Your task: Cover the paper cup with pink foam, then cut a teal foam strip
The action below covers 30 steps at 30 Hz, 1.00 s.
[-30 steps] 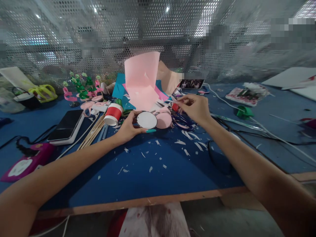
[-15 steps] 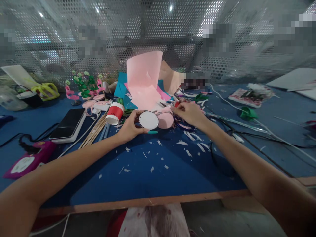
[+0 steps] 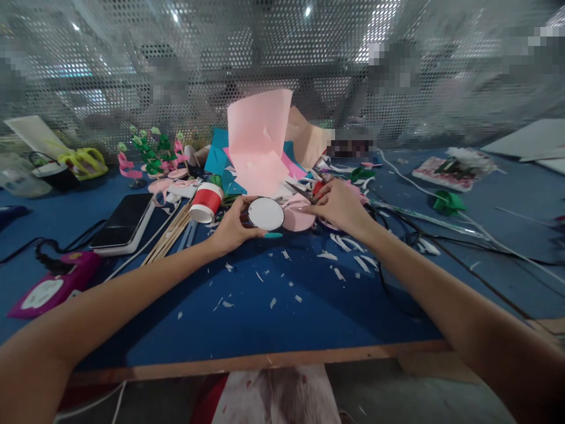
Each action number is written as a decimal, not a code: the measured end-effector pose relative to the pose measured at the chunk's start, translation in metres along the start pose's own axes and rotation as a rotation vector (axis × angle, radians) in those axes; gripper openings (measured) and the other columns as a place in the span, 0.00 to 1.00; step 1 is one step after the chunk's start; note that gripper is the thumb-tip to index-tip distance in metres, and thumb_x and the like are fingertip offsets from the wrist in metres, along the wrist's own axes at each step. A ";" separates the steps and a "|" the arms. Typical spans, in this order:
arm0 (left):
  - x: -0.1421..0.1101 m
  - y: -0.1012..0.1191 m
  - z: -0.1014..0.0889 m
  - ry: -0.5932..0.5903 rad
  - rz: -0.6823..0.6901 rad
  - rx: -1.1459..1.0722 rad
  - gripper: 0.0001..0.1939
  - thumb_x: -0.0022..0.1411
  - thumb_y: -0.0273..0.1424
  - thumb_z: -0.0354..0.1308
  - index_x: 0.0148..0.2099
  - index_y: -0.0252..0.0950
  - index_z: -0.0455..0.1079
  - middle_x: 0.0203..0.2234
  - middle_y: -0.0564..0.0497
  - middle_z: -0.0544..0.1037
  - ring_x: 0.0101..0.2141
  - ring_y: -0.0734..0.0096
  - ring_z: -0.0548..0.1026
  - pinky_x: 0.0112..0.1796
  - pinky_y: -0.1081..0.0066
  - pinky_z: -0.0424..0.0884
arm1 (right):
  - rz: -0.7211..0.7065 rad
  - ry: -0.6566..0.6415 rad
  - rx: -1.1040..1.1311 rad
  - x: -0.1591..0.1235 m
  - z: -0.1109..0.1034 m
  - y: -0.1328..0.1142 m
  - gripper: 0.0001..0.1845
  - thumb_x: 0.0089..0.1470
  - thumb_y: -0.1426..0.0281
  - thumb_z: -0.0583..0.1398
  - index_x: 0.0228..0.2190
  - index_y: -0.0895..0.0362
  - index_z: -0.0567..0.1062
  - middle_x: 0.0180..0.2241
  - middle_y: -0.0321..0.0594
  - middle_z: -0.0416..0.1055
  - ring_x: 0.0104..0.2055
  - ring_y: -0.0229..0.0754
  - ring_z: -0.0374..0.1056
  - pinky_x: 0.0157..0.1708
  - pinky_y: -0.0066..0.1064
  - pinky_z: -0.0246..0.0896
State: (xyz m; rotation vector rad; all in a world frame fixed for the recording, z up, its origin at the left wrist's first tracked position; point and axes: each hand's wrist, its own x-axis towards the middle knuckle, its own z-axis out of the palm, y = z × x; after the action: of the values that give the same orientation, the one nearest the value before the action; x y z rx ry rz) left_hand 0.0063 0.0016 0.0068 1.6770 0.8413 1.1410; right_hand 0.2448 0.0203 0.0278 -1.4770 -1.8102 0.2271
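Observation:
My left hand (image 3: 232, 227) is closed around the edge of a white disc with a dark rim (image 3: 265, 214), its fingers behind and its thumb below. Whether the disc is flat or the end of a cup is unclear. My right hand (image 3: 338, 203) grips a pair of scissors (image 3: 302, 191), dark blades pointing left and red handle partly covered by the fingers. One fingertip reaches over a pink paper circle (image 3: 298, 219) just right of the disc. A red and white paper cup (image 3: 206, 202) lies tilted left of my left hand.
Pink paper (image 3: 258, 135) stands curled behind the hands. Wooden sticks (image 3: 168, 234), a black and white phone-like device (image 3: 123, 222) and a purple case (image 3: 55, 285) lie left. Paper scraps (image 3: 326, 255) litter the blue table (image 3: 265, 330). Cables (image 3: 441, 240) cross the right side.
The scissors have come further into view, their blades now lying above the pink circle. My right hand has shifted slightly down. My left hand and the disc have hardly moved.

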 end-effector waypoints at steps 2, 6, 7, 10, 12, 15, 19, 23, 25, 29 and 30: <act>0.000 -0.001 0.000 -0.003 -0.003 0.003 0.35 0.35 0.28 0.69 0.46 0.34 0.58 0.49 0.40 0.68 0.49 0.57 0.68 0.43 0.60 0.70 | 0.026 0.016 0.023 0.000 -0.005 -0.008 0.28 0.27 0.52 0.68 0.25 0.56 0.64 0.17 0.38 0.68 0.23 0.45 0.67 0.23 0.35 0.58; 0.000 -0.001 0.000 0.006 0.006 0.000 0.35 0.35 0.29 0.69 0.47 0.34 0.58 0.49 0.40 0.68 0.50 0.57 0.67 0.44 0.60 0.70 | -0.033 0.002 0.151 0.002 -0.016 -0.018 0.25 0.31 0.52 0.67 0.27 0.57 0.69 0.19 0.40 0.70 0.23 0.42 0.66 0.24 0.33 0.59; 0.000 -0.001 0.000 0.011 0.009 0.000 0.35 0.35 0.29 0.69 0.47 0.34 0.58 0.49 0.40 0.68 0.50 0.57 0.67 0.45 0.60 0.69 | -0.047 0.009 0.178 0.003 -0.018 -0.018 0.25 0.33 0.52 0.66 0.27 0.58 0.70 0.20 0.40 0.71 0.23 0.42 0.66 0.23 0.33 0.58; 0.000 -0.001 0.001 0.024 0.014 -0.008 0.35 0.35 0.29 0.69 0.47 0.34 0.58 0.48 0.40 0.68 0.50 0.56 0.67 0.45 0.59 0.69 | -0.071 0.045 0.182 0.007 -0.020 -0.012 0.21 0.37 0.53 0.64 0.26 0.58 0.73 0.21 0.40 0.71 0.24 0.40 0.65 0.23 0.31 0.57; 0.000 0.000 0.001 0.032 0.010 -0.016 0.36 0.34 0.29 0.69 0.47 0.34 0.58 0.48 0.40 0.68 0.50 0.55 0.67 0.44 0.59 0.69 | -0.069 0.071 0.151 0.010 -0.019 -0.007 0.19 0.38 0.54 0.64 0.23 0.58 0.74 0.20 0.39 0.70 0.23 0.38 0.63 0.22 0.30 0.56; 0.000 0.001 0.000 0.041 0.005 -0.039 0.36 0.34 0.28 0.69 0.47 0.34 0.58 0.49 0.40 0.68 0.50 0.55 0.67 0.44 0.59 0.69 | -0.043 0.112 0.210 0.013 -0.016 -0.004 0.19 0.35 0.53 0.65 0.19 0.57 0.72 0.18 0.36 0.67 0.21 0.36 0.60 0.22 0.29 0.54; -0.001 0.000 0.000 0.014 -0.030 -0.089 0.38 0.33 0.26 0.70 0.48 0.34 0.58 0.46 0.42 0.70 0.46 0.59 0.71 0.43 0.59 0.70 | 0.106 0.058 0.496 0.011 -0.013 -0.008 0.23 0.31 0.50 0.66 0.17 0.56 0.68 0.14 0.32 0.62 0.16 0.32 0.55 0.15 0.27 0.49; -0.001 -0.002 0.000 -0.026 -0.074 -0.114 0.40 0.32 0.25 0.70 0.49 0.35 0.58 0.43 0.43 0.72 0.41 0.61 0.73 0.41 0.60 0.72 | 0.175 -0.074 0.628 0.002 -0.011 -0.022 0.23 0.32 0.51 0.66 0.19 0.56 0.66 0.11 0.29 0.57 0.11 0.30 0.50 0.11 0.26 0.40; -0.001 -0.002 0.001 -0.039 -0.075 -0.113 0.40 0.31 0.25 0.70 0.49 0.35 0.58 0.41 0.44 0.73 0.41 0.61 0.73 0.41 0.60 0.72 | 0.156 -0.077 0.612 -0.004 -0.009 -0.030 0.22 0.32 0.52 0.67 0.19 0.56 0.67 0.11 0.29 0.58 0.11 0.30 0.50 0.10 0.26 0.40; -0.002 0.000 0.001 -0.074 -0.078 -0.115 0.40 0.31 0.25 0.71 0.49 0.35 0.58 0.40 0.44 0.72 0.41 0.61 0.73 0.38 0.62 0.73 | 0.134 -0.041 0.555 -0.014 -0.004 -0.045 0.22 0.33 0.52 0.66 0.18 0.55 0.66 0.10 0.30 0.59 0.10 0.31 0.52 0.10 0.26 0.44; -0.002 0.000 0.002 -0.082 -0.074 -0.113 0.40 0.31 0.25 0.71 0.49 0.35 0.58 0.40 0.44 0.72 0.41 0.60 0.73 0.37 0.63 0.73 | 0.135 -0.038 0.550 -0.015 -0.002 -0.048 0.22 0.33 0.52 0.66 0.18 0.55 0.66 0.10 0.30 0.59 0.10 0.32 0.52 0.10 0.27 0.44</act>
State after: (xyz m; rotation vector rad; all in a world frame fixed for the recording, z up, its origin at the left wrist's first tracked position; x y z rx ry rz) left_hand 0.0072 -0.0006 0.0064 1.5758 0.7675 1.0431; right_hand 0.2106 -0.0090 0.0499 -1.1988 -1.5098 0.7591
